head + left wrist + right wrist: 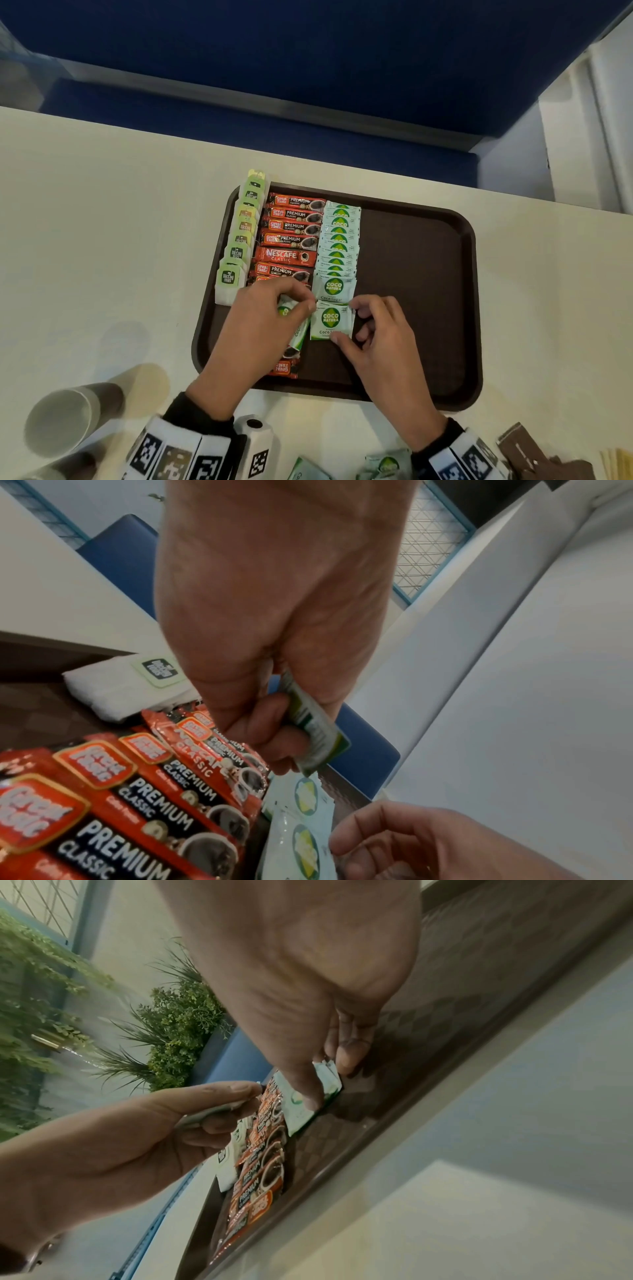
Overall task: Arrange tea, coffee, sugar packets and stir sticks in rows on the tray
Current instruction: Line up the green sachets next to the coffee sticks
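A dark brown tray (418,274) holds a row of green-tagged tea bags (236,253) along its left rim, a row of red coffee sachets (291,240) beside it, and a row of pale green Coco Natura sugar packets (337,246). My right hand (352,322) pinches the nearest sugar packet (330,320) (301,1107) at the front end of that row, thumb below and fingers at its right edge. My left hand (291,308) (291,723) grips more sugar packets (291,325) (315,731) over the front coffee sachets (120,804).
Paper cups (65,418) lie on the white table at the front left. More sugar packets (387,464) lie at the front edge, with brown packets (527,448) and pale sticks (616,462) at the front right. The tray's right half is bare. A blue partition stands behind the table.
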Motion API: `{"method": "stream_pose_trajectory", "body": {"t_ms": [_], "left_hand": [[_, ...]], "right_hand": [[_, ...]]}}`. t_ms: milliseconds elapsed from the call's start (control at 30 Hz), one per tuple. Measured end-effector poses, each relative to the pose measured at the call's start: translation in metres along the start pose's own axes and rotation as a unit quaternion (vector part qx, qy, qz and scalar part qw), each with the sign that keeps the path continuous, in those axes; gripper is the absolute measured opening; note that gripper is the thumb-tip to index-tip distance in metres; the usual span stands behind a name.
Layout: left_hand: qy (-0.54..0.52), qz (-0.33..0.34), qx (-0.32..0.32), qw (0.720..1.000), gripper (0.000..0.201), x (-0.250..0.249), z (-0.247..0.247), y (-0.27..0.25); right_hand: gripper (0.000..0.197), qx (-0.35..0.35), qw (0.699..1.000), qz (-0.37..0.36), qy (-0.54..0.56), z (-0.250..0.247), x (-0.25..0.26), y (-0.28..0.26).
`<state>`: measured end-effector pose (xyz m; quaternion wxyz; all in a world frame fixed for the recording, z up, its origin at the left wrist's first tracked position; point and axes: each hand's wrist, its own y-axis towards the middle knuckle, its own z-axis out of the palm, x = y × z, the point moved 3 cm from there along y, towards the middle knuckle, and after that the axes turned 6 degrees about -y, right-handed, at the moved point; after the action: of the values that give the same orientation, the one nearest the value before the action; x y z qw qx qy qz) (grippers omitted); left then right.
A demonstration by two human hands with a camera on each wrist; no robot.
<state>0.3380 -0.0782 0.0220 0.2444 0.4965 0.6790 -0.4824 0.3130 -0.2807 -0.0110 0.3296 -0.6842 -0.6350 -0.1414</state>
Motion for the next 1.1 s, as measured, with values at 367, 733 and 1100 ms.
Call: {"method": "stream_pose_trajectory", "body": {"t_ms": [367, 733, 1100], "left_hand": [[-0.029, -0.062, 0.063, 0.996, 0.027, -0.002, 0.004, -0.007], [-0.119, -0.064, 0.020, 0.991, 0.016, -0.010, -0.012, -0.015], [0.002, 0.081, 0.080, 0.994, 0.022, -0.008, -0.008, -0.015]], "right_hand": [[0.050, 0.018, 0.999, 0.034, 0.000, -0.003, 0.004, 0.001], [0.037, 0.052, 0.989, 0.045, 0.130, -0.008, 0.002, -0.005], [0.027, 0.044, 0.989, 0.022, 0.140, -0.019, -0.001, -0.002]]}}
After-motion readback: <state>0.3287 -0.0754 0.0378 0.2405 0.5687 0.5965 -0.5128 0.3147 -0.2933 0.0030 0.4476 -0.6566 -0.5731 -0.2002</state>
